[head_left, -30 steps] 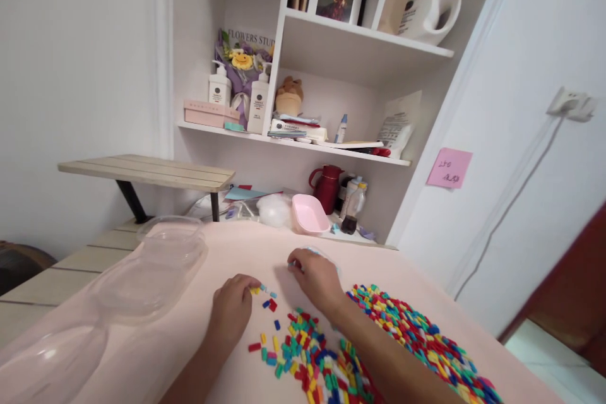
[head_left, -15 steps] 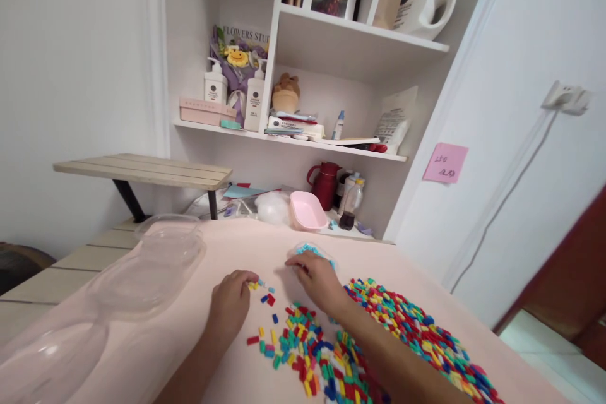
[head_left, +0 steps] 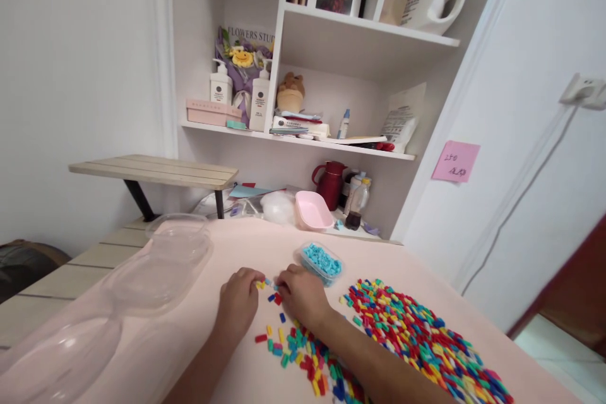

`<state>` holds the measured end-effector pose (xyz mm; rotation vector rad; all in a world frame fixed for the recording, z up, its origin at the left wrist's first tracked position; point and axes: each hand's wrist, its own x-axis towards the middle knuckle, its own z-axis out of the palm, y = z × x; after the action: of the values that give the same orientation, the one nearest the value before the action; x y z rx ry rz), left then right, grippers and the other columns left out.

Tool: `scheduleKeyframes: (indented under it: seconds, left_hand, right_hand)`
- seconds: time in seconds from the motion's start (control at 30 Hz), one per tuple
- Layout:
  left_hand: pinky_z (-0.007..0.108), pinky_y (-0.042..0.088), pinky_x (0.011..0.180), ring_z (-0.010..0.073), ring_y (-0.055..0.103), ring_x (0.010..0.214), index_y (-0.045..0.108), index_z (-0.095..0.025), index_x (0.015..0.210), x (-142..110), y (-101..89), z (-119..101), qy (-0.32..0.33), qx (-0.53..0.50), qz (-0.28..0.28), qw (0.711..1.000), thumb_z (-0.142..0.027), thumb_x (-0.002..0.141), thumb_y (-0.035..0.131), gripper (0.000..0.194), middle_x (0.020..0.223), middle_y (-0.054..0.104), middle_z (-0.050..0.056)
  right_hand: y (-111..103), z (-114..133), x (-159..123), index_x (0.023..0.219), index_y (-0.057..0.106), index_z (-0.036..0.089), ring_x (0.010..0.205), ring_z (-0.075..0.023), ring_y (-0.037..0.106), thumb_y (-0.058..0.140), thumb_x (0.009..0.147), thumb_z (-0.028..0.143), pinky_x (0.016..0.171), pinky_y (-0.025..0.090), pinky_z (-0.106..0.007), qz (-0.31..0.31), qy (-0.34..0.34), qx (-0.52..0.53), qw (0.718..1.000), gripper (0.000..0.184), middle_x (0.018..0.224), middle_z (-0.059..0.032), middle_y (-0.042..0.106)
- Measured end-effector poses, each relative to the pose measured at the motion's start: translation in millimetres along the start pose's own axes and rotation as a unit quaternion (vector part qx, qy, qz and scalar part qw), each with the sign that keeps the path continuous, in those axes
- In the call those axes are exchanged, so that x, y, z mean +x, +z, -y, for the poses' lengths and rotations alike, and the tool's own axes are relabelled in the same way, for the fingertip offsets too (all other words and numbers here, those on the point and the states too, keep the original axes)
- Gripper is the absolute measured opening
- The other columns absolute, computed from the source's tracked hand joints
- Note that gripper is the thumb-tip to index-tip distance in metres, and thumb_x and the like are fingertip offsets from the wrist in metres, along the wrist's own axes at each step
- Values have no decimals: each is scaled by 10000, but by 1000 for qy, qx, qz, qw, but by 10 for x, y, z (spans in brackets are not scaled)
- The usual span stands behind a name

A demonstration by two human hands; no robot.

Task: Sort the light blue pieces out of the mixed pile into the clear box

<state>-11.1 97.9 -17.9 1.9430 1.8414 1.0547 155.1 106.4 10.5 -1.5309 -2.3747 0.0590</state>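
My left hand [head_left: 238,300] rests on the pink table, its fingers curled together beside a few small yellow and light blue plastic bricks [head_left: 260,285]. Just right of it, my right hand [head_left: 303,295] has its fingertips down on the table at a light blue brick; whether one is pinched is too small to tell. Behind the right hand stands a clear plastic tub [head_left: 335,278] filled with light blue bricks [head_left: 322,259]. Loose mixed-colour bricks [head_left: 307,360] lie under and before my right forearm. A larger mixed pile [head_left: 416,334] spreads to the right.
Clear plastic containers [head_left: 156,284] line the table's left side. At the back are a pink basin [head_left: 313,211], a red jug [head_left: 330,185] and bottles [head_left: 356,203]. A slatted wooden stand [head_left: 156,170] is at left, below white shelves [head_left: 350,38].
My right hand has moved left and down from the tub of light blue bricks to the small bricks by my left hand. My left hand stays by them. The view has shifted slightly.
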Motion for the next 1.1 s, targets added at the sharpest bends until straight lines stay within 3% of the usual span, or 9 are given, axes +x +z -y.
scheduleKeyframes:
  seconds: [0.17, 0.37, 0.53, 0.63, 0.77, 1.0, 1.1]
  left_hand:
    - [309, 414, 930, 147, 603, 1029, 687, -233, 937, -1, 7, 15, 11, 1, -2, 1000, -22, 814, 403, 375, 1029, 692, 15]
    - [350, 387, 929, 167, 575, 1059, 716, -313, 948, -37, -13, -31, 18, 35, 35, 999, -27, 808, 395, 452, 1085, 664, -7]
    - [352, 368, 944, 173, 557, 1094, 725, -356, 975, -55, -43, -84, 19, 64, 56, 996, -10, 794, 394, 512, 1134, 651, -11]
    - [352, 374, 942, 177, 562, 1089, 709, -324, 1017, -43, -36, -69, 16, 55, 50, 997, -26, 813, 387, 484, 1133, 660, 3]
    - [355, 372, 949, 179, 565, 1088, 672, -271, 1070, -17, -8, -27, 1, 33, 28, 999, -49, 846, 369, 438, 1133, 675, 20]
    - [335, 375, 922, 175, 574, 1066, 672, -250, 1014, -31, -2, -30, -4, 26, 17, 999, -63, 849, 386, 380, 1108, 690, 16]
    - [336, 378, 910, 177, 579, 1047, 677, -249, 986, -49, -20, -54, -5, 30, 14, 999, -65, 849, 389, 368, 1092, 692, 16]
  right_hand:
    - [-218, -91, 43, 959, 714, 257, 904, -169, 630, 512, 856, 215, 701, 398, -244, -40, 8, -2, 999, 231, 1014, -19, 688]
    - [-635, -552, 162, 949, 713, 278, 907, -172, 623, 508, 879, 241, 666, 379, -253, -93, 107, -59, 988, 220, 1039, -1, 682]
    - [-655, -770, 146, 1123, 676, 266, 973, -197, 622, 461, 911, 229, 710, 407, -269, -102, 132, -59, 984, 304, 1116, -26, 673]
    - [-552, -650, 121, 1140, 674, 263, 999, -190, 618, 451, 916, 214, 796, 425, -274, -104, 80, -3, 991, 319, 1136, -31, 674]
    - [-353, -323, 102, 1032, 718, 260, 988, -186, 624, 494, 899, 222, 838, 429, -269, -36, 3, 58, 998, 263, 1070, -28, 698]
    - [-58, 25, 82, 933, 729, 230, 902, -192, 628, 478, 914, 338, 713, 415, -265, 6, -6, -13, 1000, 274, 994, -60, 683]
    - [-8, 80, 90, 923, 724, 226, 931, -196, 614, 515, 874, 264, 728, 408, -267, 5, -25, -22, 999, 218, 991, -61, 681]
